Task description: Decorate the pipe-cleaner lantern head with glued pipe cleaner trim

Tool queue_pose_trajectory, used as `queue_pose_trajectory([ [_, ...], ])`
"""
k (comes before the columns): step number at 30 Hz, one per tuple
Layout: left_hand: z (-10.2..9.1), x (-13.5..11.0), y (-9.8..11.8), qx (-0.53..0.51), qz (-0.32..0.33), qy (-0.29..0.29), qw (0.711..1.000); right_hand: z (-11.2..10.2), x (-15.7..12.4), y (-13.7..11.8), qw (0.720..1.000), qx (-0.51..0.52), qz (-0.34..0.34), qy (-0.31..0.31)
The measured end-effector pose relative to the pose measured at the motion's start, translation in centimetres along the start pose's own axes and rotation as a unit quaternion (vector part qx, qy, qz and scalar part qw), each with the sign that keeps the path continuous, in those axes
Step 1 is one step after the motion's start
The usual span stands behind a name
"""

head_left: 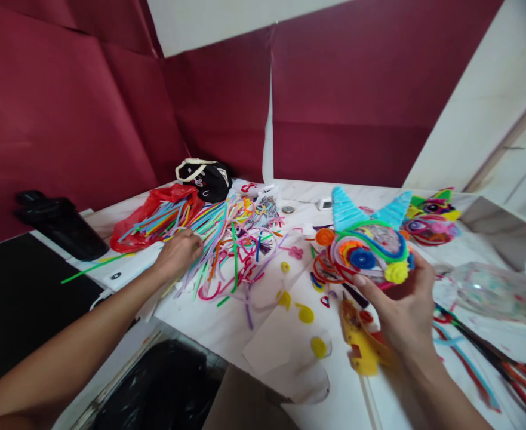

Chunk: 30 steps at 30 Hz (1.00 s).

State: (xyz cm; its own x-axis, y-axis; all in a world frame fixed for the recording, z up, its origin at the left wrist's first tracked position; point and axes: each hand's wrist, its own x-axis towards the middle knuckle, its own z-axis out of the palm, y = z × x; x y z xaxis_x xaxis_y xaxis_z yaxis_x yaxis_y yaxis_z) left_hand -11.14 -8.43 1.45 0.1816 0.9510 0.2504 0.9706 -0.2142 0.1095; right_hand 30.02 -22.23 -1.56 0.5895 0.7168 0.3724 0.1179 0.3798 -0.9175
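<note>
Above the counter (200,319), a pipe-cleaner animal head (354,245) in my right grip (408,304)

Closed around the head's lower right edge, my right grip has its thumb on the near side and its other fingers largely hidden. The head is raised over the counter's right half, two light-blue ears pointing up, a dark-blue coil ringed in orange for an eye, a yellow knot close to the thumb. Well apart from it, my left grip (182,249) has its fingers curled at the left edge of a heap of pipe cleaners (227,236); I cannot tell whether a stem is pinched there.

Just below the head I have a yellow glue gun (365,349) near the right wrist. Left of it, yellow coils (305,313) lie scattered on and around white paper (269,343), with a pink flower (295,252) farther back. Right of the wrist are loose blue and red stems (475,364), a long dark tool (482,340) with red handles, too blurred for me to name, and a clear plastic object (498,289). Behind, to the right, sits a second colorful head (433,224).

Past my left grip, a red plastic bag (126,233) holds more stems, near a black pouch (211,182) with a cream handle. Far left is a black tumbler (68,227). Maroon sheeting (356,89) covers the walls.
</note>
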Motion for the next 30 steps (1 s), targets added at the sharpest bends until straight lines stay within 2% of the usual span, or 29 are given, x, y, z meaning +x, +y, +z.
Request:
queue_pose_trajectory([
  [5,-0.3,1.4,-1.1,-0.050,-0.055,-0.034,0.997,0.1,-0.1,-0.4,1.000,0.001,0.006,0.000],
  [9,-0.5,2.0,-1.9,-0.091,-0.071,-0.051,0.992,0.1,-0.1,-0.4,1.000,0.005,0.011,0.001],
  [16,-0.7,0.8,-1.7,-0.130,-0.025,-0.093,0.987,0.3,0.0,-0.4,1.000,0.019,0.007,-0.002],
  [24,-1.2,-0.5,-1.5,-0.059,0.041,-0.118,0.990,0.4,-0.1,-1.1,1.000,0.017,0.004,0.000],
  [30,-0.9,-1.1,-1.8,-0.018,0.042,-0.136,0.990,0.5,0.0,-1.3,1.000,0.014,-0.001,0.004],
])
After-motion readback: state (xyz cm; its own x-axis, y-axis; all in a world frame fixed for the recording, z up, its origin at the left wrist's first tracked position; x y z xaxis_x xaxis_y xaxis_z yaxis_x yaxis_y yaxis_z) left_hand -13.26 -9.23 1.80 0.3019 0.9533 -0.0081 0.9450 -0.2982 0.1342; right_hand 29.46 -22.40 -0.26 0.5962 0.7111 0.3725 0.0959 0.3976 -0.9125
